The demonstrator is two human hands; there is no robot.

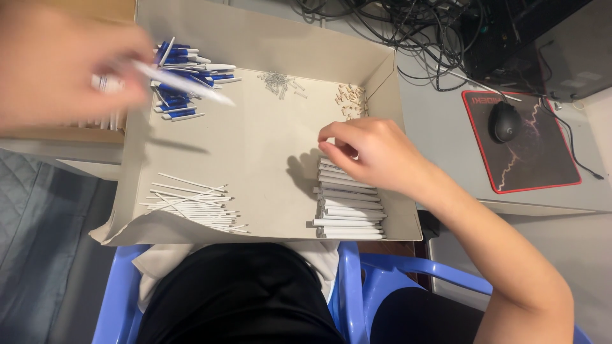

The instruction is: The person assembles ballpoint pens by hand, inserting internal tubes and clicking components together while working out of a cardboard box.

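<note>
White pen barrels (349,207), lower right: right hand (373,153) pinches one; left hand (60,60), upper left, grips a blurred pen (185,83). Best lift singly.

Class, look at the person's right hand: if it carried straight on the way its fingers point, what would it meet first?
The right hand points down and leftwards, fingertips at the top of the stack of white pen barrels. It would probably meet those barrels first, though depth is hard to judge.
</note>
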